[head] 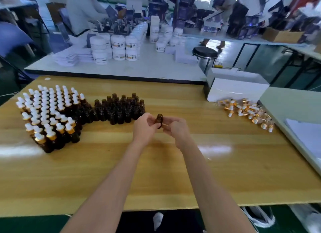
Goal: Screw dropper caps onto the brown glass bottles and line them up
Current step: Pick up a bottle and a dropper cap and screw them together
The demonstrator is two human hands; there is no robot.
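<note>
**Both hands on one uncapped bottle, middle of the worktop**

So the left hand (145, 126) and the right hand (175, 128) meet around a single brown bottle (159, 120), held just above the wooden worktop (156, 172). Left fingers are curled round it from the left. The right fingers pinch it low on the other side. The bottle is roughly upright, neck open, with no cap on it. I can't tell whether the right hand has anything else tucked in it.

Just behind and to the left of the hands is a tight bunch of uncapped bottles (119, 109) standing on the worktop. Touching that bunch further left is a much bigger block of capped bottles (50, 114), with white bulbs and gold collars, packed in rows.

Well off to the right lies a loose pile of dropper caps (246, 111), all on their sides. A white box (238, 86) sits right behind the pile.

Beyond that there's a white table (139, 65) stacked with white jars (118, 46), a black-topped stool (205, 53) beside it, and a person in a pale top (81, 10) at the far end. That part is pretty blurry.
</note>
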